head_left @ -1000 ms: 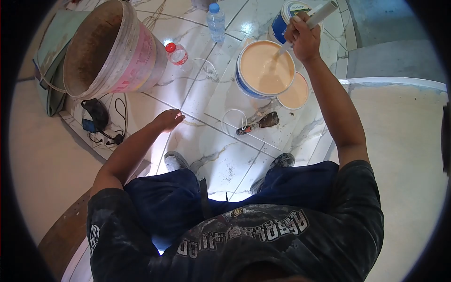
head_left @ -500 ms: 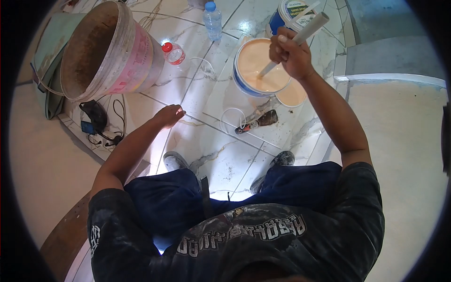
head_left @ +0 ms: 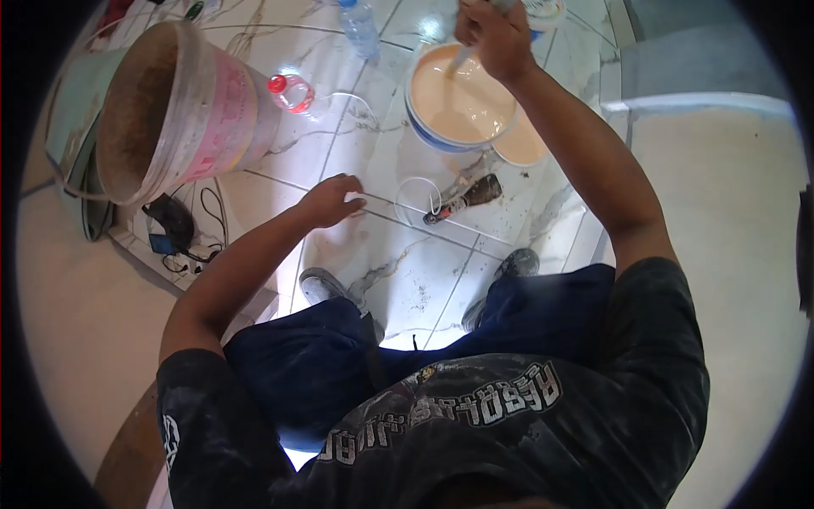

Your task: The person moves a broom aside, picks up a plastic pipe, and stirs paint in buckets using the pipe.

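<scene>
My right hand (head_left: 498,38) is closed around a pale grey pipe (head_left: 460,59), whose lower end dips into peach-coloured paint. The paint bucket (head_left: 417,125), white and blue, stands on the tiles, and the pipe's top runs out at the upper edge of the view. My left hand (head_left: 332,201) hovers above the floor with thumb and fingers apart, holding nothing. A scraper (head_left: 465,200) with a dark blade and red-and-black handle lies between that hand and the bucket. Beside the bucket's lower right is a round lid (head_left: 521,146) coated in peach paint.
At left a large pink-and-white bucket (head_left: 225,119) is tipped with its mouth leftward. Near it are a red-capped bottle (head_left: 292,95) and a black pouch with cables (head_left: 172,222). A water bottle (head_left: 359,32) and another tub (head_left: 544,12) stand farther back. My shoes are below.
My right hand and the pipe have moved up and left in view, the pipe still in the paint. My left hand has shifted right with its fingers more spread. The view has tilted slightly.
</scene>
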Motion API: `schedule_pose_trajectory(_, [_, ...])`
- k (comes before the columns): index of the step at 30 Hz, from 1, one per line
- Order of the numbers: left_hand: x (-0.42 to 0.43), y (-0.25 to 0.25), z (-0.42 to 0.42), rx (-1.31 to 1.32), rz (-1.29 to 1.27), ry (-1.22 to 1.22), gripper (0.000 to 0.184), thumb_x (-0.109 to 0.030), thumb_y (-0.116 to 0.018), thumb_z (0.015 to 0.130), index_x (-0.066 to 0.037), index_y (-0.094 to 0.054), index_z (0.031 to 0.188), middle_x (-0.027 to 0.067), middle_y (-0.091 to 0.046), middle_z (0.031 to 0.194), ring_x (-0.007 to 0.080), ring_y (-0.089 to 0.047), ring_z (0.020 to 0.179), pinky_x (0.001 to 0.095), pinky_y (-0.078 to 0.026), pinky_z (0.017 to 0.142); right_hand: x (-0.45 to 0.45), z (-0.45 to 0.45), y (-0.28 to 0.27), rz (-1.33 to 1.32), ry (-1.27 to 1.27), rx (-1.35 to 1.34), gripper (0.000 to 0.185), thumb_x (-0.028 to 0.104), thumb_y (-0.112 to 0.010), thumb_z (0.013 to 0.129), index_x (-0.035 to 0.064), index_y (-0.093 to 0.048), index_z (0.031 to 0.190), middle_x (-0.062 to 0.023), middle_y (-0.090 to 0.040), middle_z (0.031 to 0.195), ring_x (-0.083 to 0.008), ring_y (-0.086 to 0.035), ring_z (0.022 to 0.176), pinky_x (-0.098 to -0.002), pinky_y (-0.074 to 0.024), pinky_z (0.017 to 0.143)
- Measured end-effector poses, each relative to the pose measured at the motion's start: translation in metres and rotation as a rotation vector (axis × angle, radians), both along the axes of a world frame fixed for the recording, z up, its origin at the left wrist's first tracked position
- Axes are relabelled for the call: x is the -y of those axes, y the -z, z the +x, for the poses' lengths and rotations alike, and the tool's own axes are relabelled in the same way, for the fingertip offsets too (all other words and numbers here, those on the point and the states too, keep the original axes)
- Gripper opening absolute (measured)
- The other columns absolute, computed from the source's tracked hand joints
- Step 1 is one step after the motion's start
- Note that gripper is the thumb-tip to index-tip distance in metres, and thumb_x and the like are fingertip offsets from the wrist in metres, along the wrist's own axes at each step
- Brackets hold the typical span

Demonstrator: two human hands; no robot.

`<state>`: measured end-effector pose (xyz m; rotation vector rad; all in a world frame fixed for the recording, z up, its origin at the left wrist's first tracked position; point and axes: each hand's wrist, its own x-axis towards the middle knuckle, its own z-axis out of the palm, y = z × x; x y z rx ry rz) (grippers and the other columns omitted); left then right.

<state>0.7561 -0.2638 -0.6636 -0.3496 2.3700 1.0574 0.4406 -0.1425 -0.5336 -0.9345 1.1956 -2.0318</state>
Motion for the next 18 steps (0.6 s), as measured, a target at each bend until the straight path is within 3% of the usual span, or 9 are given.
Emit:
schedule_pose_trajectory(2, [-0.029,-0.005,-0.023,-0.088,0.033,0.204,0.039,-0.03,-0.066,0.08,-0.005,-0.056,0.109,0.0148,-0.055,0.111,0.0305,-0.056,0.1,0.0382,-0.046,0.085,0.0,0.011,0.0,0.017,-0.018,0.015,0.028,0.014,-0.051,0.091,0.013,-0.037,0.066,0.0033,-0.034,0.054,-0.0062,-0.03,0.044,-0.024,-0.0269,0.042])
schedule_pose_trajectory(6, [-0.103,-0.003,-0.063,-0.264,-0.175,0.216,0.058,-0.032,-0.075,0.07,-0.007,-0.051,0.116,0.016,-0.05,0.113,0.0321,-0.05,0.108,0.0413,-0.046,0.087,-0.02,0.016,-0.007,0.021,-0.182,0.045,0.029,0.016,-0.05,0.092,0.0124,-0.038,0.066,0.0036,-0.035,0.054,-0.006,-0.031,0.044,-0.0234,-0.0261,0.042])
schedule_pose_trajectory(10, [-0.152,0.014,-0.076,-0.273,-0.278,0.246,0.058,-0.033,-0.076,0.068,-0.008,-0.051,0.114,0.0141,-0.05,0.112,0.0289,-0.051,0.108,0.0424,-0.047,0.084,-0.04,0.003,-0.007,0.044,-0.25,0.058,0.029,0.017,-0.048,0.093,0.0121,-0.038,0.067,0.0022,-0.035,0.054,-0.0072,-0.03,0.043,-0.024,-0.0264,0.041])
schedule_pose_trajectory(16, [-0.174,0.058,-0.055,-0.206,-0.354,0.281,0.026,-0.016,-0.065,0.073,-0.008,-0.056,0.096,0.0106,-0.058,0.093,0.0274,-0.061,0.085,0.0412,-0.049,0.072,-0.045,-0.02,0.004,0.072,-0.091,0.167,0.022,0.016,-0.05,0.092,0.0105,-0.042,0.072,0.0007,-0.039,0.056,-0.0106,-0.036,0.045,-0.0268,-0.0326,0.045])
schedule_pose_trajectory(18, [-0.168,0.059,-0.038,-0.228,-0.387,0.291,0.022,-0.013,-0.063,0.074,-0.008,-0.057,0.094,0.011,-0.059,0.09,0.0273,-0.062,0.082,0.0404,-0.049,0.071,-0.045,-0.03,0.003,0.15,-0.018,0.058,0.019,0.017,-0.051,0.091,0.0088,-0.045,0.075,-0.0004,-0.043,0.059,-0.0116,-0.041,0.049,-0.0273,-0.0359,0.048])
